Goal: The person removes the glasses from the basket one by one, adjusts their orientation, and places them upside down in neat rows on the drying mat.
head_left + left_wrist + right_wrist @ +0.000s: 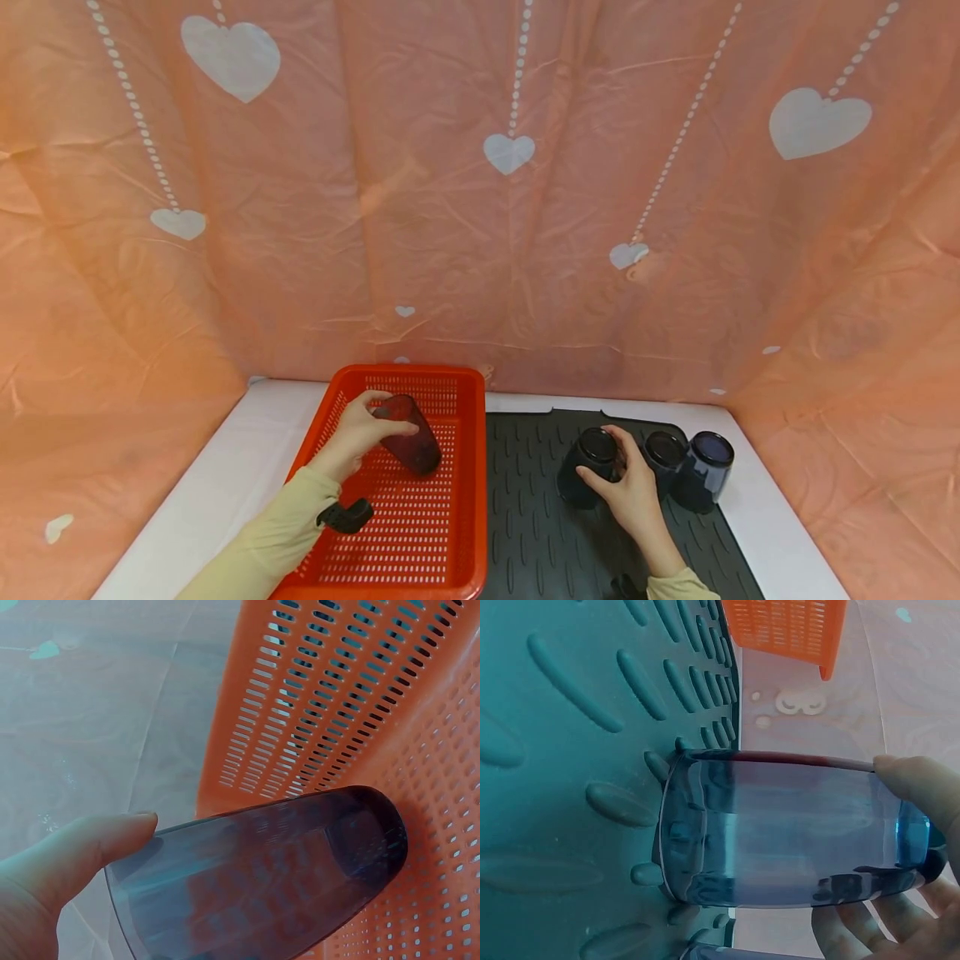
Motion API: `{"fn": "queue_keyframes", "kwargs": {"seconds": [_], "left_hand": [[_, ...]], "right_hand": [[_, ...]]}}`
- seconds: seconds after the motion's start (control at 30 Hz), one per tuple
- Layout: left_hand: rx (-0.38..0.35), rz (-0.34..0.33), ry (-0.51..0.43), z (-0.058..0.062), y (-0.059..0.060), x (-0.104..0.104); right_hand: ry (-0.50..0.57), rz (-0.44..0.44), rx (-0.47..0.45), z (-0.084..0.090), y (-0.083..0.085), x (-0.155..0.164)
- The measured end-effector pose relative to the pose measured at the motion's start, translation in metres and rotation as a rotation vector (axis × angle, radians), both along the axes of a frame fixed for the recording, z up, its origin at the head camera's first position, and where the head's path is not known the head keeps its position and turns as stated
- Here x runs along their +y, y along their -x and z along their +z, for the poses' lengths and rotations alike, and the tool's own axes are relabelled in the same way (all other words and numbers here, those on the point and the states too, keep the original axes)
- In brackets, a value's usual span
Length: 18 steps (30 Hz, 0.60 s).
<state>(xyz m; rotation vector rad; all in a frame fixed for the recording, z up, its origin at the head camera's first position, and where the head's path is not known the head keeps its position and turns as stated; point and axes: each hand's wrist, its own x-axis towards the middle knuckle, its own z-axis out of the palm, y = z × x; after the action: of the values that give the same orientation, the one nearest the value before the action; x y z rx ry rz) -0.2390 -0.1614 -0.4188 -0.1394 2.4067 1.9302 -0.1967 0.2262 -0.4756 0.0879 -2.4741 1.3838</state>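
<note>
At the lower edge of the head view, two pale yellow sleeves (262, 546) reach up the frame over a white worktop (217, 483). The left hand (358, 433) grips a dark red tumbler (408, 435), fingers curled round its rim end; the tumbler lies tilted inside the orange basket (465, 500), left of centre, its base touching the perforated floor. The right hand (628, 487) holds a dark blue tumbler (588, 467) upright on the ribbed grey mat (525, 517) at lower right, thumb and fingers curled round its wall. Two more blue tumblers (686, 467) stand just beside it. A peach heart-print cloth (510, 208) fills the upper frame.
</note>
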Motion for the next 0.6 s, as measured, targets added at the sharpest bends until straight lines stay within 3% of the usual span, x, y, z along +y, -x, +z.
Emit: {"fn": "queue_keyframes", "kwargs": {"seconds": [0.6], "left_hand": [[-0.005, 0.017, -0.058, 0.018, -0.012, -0.008]], "right_hand": [[-0.006, 0.006, -0.006, 0.000, 0.000, 0.000]]}}
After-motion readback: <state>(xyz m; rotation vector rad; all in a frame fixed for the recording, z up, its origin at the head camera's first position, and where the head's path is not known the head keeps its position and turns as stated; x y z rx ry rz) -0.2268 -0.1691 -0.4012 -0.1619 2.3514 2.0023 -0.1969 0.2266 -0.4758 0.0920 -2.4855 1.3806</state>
